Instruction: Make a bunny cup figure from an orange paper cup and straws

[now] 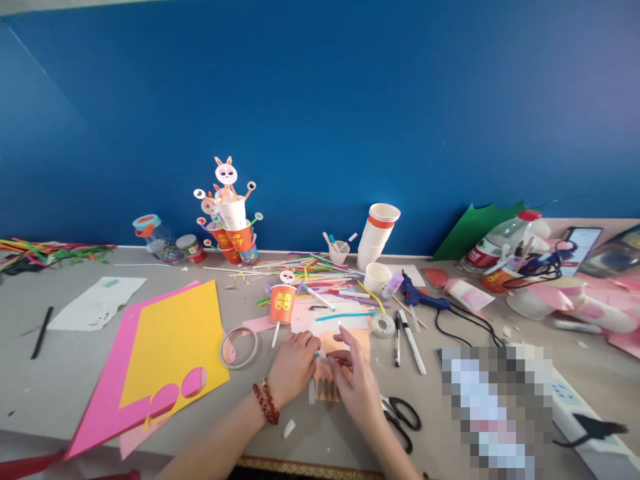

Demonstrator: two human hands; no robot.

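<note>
My left hand (295,363), with a beaded bracelet at the wrist, has its fingers curled closed at the edge of a piece of orange paper (354,340). Something tiny and pale shows at its fingertips, too small to name. My right hand (357,377) is just beside it, fingers bent but apart, the index finger raised. Below both hands lies a strip with a row of dark ovals (327,389). Just beyond stands a red paper cup (283,304) with a small rabbit face on top. Black-handled scissors (407,413) lie partly behind my right forearm.
Yellow card (175,340) over pink card (103,393) lies left, with a tape roll (240,348) beside it. Markers (413,343), a blue glue gun (423,298) and its cord are right. Behind stand stacked cups (375,233) and decorated rabbit cups (233,213). A power strip (580,407) lies far right.
</note>
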